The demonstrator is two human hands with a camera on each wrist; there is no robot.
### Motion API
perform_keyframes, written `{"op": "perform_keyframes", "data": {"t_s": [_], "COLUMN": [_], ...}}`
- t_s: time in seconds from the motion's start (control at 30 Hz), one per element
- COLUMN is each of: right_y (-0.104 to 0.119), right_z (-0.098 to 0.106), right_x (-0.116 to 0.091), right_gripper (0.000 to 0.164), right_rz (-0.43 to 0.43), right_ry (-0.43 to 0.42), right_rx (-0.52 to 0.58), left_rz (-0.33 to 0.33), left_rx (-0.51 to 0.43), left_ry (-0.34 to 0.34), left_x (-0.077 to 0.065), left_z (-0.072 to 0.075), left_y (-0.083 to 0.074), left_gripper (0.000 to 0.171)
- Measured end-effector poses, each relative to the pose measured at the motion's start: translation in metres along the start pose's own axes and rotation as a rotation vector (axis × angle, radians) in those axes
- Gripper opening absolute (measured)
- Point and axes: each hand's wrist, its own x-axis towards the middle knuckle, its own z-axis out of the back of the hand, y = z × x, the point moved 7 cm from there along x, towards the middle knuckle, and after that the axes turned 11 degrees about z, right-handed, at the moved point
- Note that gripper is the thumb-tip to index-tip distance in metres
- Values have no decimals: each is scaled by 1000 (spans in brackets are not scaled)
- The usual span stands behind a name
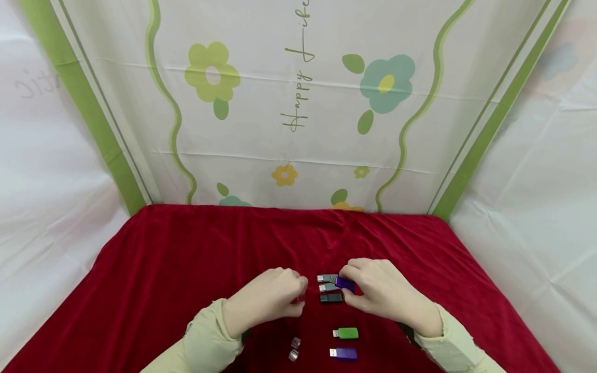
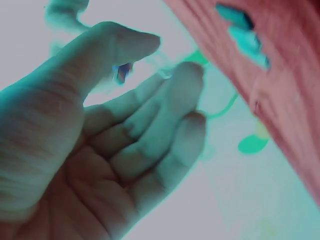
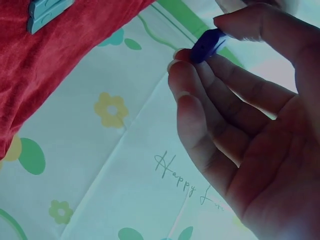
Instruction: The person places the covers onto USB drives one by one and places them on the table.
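My right hand [image 1: 380,290] pinches a purple USB stick [image 1: 345,283] between thumb and fingertips, its metal plug pointing left. In the right wrist view the purple end of that USB stick [image 3: 204,47] shows between the thumb and fingers. My left hand [image 1: 270,294] is level with it to the left, thumb and index finger pinching a small clear cap [image 1: 300,298]. Under and beside the held stick lie two grey USB sticks, the upper [image 1: 326,278] and the lower [image 1: 328,287]. A black USB stick [image 1: 331,298] lies just below them.
Nearer the front, a green USB stick [image 1: 347,333] lies above another purple USB stick [image 1: 345,354]. Two clear caps, one [image 1: 296,342] above the other [image 1: 293,355], lie left of these. A red cloth [image 1: 210,248] covers the table; white printed curtains [image 1: 261,129] stand behind and at both sides.
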Motion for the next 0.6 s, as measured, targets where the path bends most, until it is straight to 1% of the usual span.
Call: {"op": "perform_keyframes", "data": {"t_s": [0.07, 0.13, 0.27, 0.33, 0.4, 0.43, 0.6], "right_y": [0, 1, 0, 1, 2, 3, 5], "right_z": [4, 8, 15, 19, 23, 25, 32], "right_x": [1, 3, 9, 13, 18, 20, 30], "right_gripper": [19, 20, 19, 20, 20, 20, 16], "right_rz": [14, 23, 28, 38, 48, 50, 43], "right_ry": [-33, -59, -79, -94, -108, -111, -99], "right_rx": [-1, -8, -11, -7, -4, -3, 8], "left_rz": [-12, -34, -115, -150, -171, -175, -172], "left_rx": [-35, -68, -94, -96, -102, -100, -117], "left_ry": [-51, -123, -318, -396, -443, -456, -489], "left_x": [-1, -3, -9, -13, -15, -15, -16], "left_z": [13, 26, 52, 62, 69, 71, 77], "left_y": [4, 6, 6, 4, 2, 1, 0], "left_gripper": [16, 11, 14, 17, 19, 19, 19]}}
